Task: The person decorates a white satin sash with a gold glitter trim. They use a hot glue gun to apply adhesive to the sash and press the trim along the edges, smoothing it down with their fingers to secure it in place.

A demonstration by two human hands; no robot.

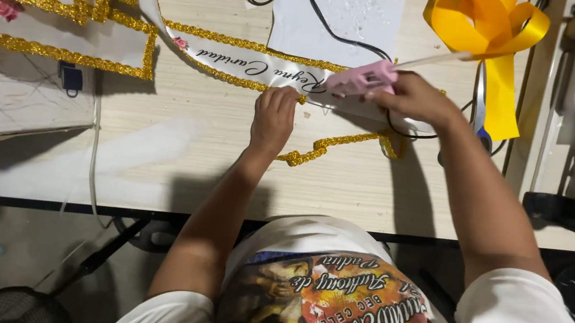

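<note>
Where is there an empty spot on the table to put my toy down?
The bare wood on the table, between the left hand and the white board, is free. It is crowded around the pink glue gun, the white sash and the loose gold trim.

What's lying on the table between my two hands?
In the head view, between the left hand and right hand lies the white sash with its gold glitter trim; the pink glue gun points there.
</note>
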